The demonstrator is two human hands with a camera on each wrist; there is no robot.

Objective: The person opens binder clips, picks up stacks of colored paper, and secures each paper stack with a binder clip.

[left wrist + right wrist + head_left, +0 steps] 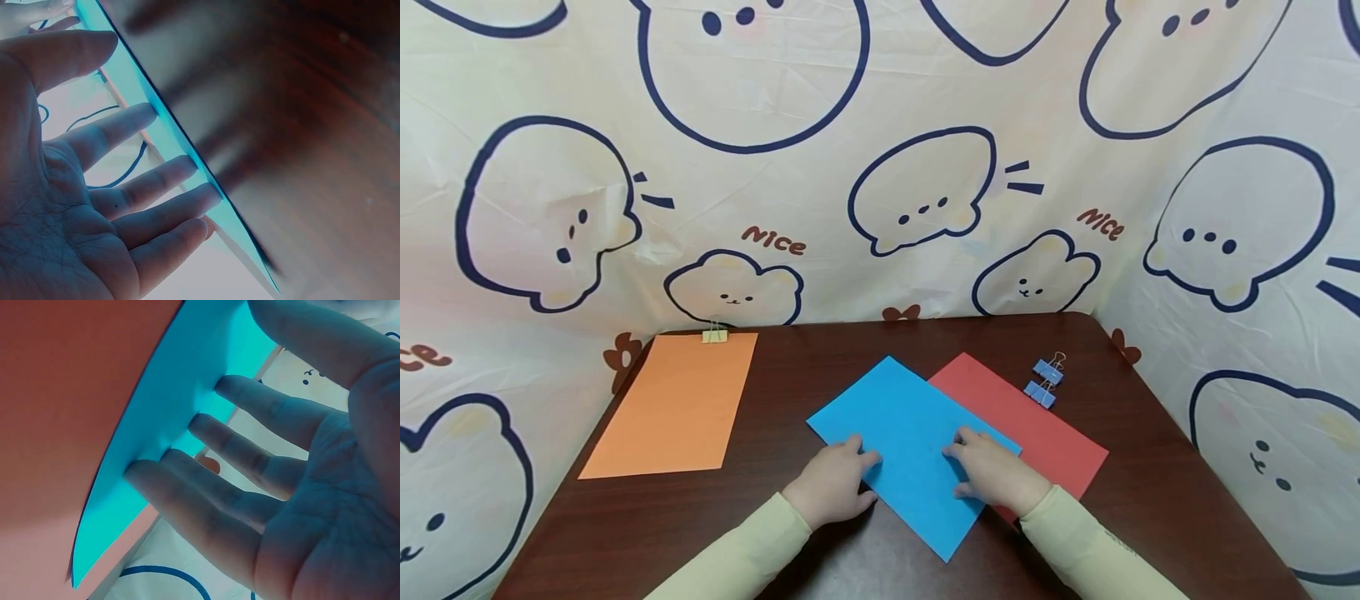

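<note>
A blue sheet of paper (917, 408) lies turned at an angle on the brown table and overlaps a red sheet (1063, 454) to its right. My left hand (831, 483) touches the blue sheet's left edge with spread fingertips. In the left wrist view, its fingers (169, 178) are fairly straight along that edge. My right hand (996, 471) rests spread fingertips on the right part of the blue sheet. In the right wrist view, these fingers (244, 456) also look extended against the blue surface, and the red sheet (62, 425) shows beside it.
An orange sheet (673, 408) lies at the left, with a pale yellow binder clip (715, 336) on its far edge. Two blue binder clips, one farther back (1048, 372) and one nearer (1040, 393), lie at the right. A cartoon-printed curtain (820, 192) surrounds the table (790, 400).
</note>
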